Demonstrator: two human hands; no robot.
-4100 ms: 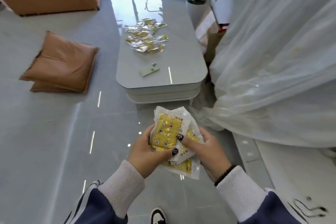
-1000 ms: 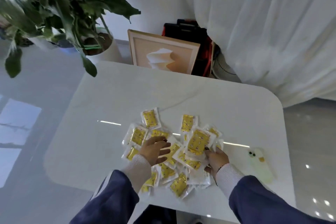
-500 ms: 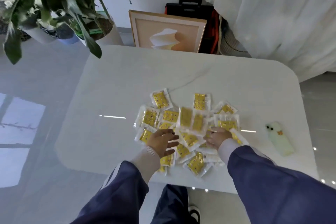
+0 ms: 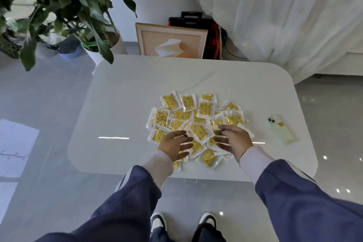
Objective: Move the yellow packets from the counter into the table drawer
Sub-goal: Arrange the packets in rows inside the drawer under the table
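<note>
Already spread, the left hand [image 4: 175,144] and right hand [image 4: 233,139] hover over a loose heap of yellow packets [image 4: 196,125] on the white bench [image 4: 121,104], each grip wide and holding nothing. Scooping the slippery, overlapping sachets risks sliding some off the near edge or toward the phone [image 4: 281,129] lying nearby.

The counter [image 4: 125,104] lies bare to the left of the yellow packets [image 4: 196,124] and along its far edge. A phone [image 4: 280,129] sits on the right, apart from the pile. Plant leaves [image 4: 98,31] overhang the far left corner. A framed picture [image 4: 170,41] leans just behind the far edge.
</note>
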